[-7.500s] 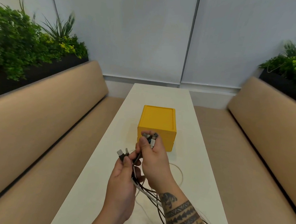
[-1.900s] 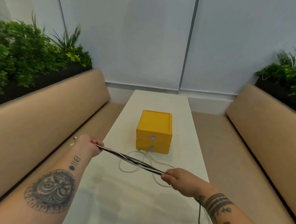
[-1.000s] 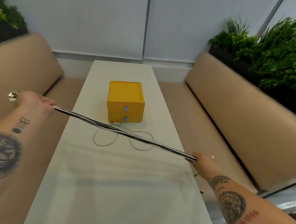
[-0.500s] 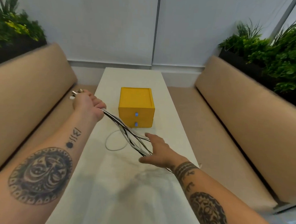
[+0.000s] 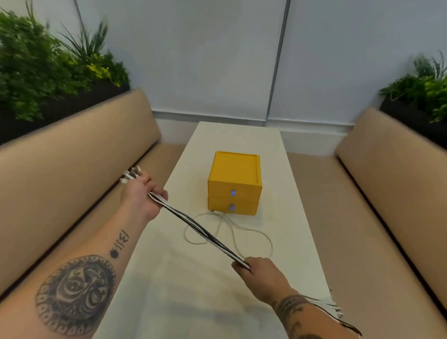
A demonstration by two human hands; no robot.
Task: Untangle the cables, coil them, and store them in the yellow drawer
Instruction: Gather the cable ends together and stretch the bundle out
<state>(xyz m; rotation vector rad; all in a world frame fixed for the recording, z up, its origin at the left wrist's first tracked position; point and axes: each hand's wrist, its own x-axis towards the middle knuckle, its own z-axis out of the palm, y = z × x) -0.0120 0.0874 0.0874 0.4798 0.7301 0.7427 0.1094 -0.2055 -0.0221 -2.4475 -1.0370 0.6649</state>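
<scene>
Left hand (image 5: 143, 198) and right hand (image 5: 261, 272) grip taut, thin black-and-white cables (image 5: 201, 231).

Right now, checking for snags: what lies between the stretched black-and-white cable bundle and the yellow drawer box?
A loose white cable, looped on the pale table up to the yellow drawer box; head view shows it.

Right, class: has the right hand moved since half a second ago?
Yes. The right hand has drawn back from the yellow drawer unit toward the person, and now grips the cable bundle.
</scene>
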